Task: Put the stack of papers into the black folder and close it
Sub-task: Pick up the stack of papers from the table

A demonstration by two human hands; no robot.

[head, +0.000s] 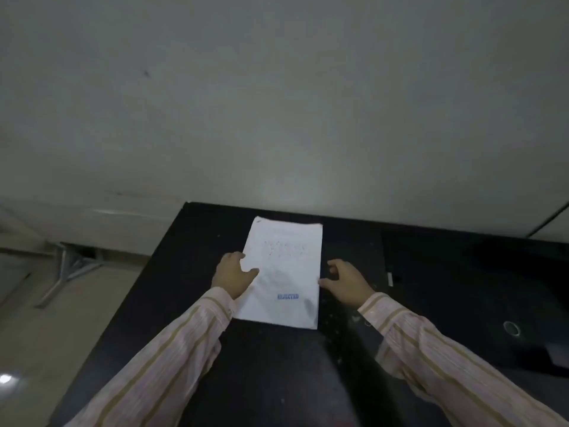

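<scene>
A stack of white papers [286,272] lies flat on the black table [191,272], with a blue "REJECTED" stamp near its front edge. My left hand [234,274] is at the stack's left edge, thumb on the top sheet and fingers curled at the side. My right hand [346,280] is at the right edge, with the thumb tip touching the paper and the fingers spread above the table. The black folder [462,288] lies flat to the right of the stack; it is dark and hard to tell from the table.
A small white strip [390,279] sits at the folder's left edge and a metal ring [511,328] on its right part. A pale wall rises behind the table. The table's left edge drops to a tiled floor, where a grey metal table leg [66,274] stands.
</scene>
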